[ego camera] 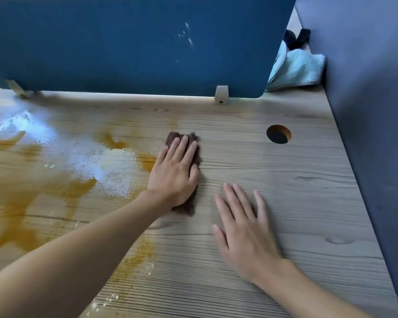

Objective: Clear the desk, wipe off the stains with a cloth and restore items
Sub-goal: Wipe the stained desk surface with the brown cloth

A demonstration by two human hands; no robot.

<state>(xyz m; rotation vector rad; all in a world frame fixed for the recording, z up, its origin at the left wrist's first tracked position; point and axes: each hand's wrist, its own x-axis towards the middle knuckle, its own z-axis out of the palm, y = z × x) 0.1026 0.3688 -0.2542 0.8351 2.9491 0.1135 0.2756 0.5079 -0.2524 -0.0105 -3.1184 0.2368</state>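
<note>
My left hand [175, 173] lies flat with straight fingers on a dark brown cloth [190, 206], pressing it onto the wooden desk [296, 203] near the middle. Only the cloth's edges show around the hand. Orange-brown stains [21, 221] and a wet, foamy patch [110, 166] spread over the desk's left half, right up to the cloth. My right hand [243, 230] rests flat on the dry wood to the right of the cloth, fingers spread, holding nothing.
A blue divider panel [124, 42] stands along the desk's back edge on a beige clamp [221, 95]. A round cable hole [278, 134] lies at the back right. A light blue towel [296, 67] sits in the far right corner beside a grey side wall [365, 111].
</note>
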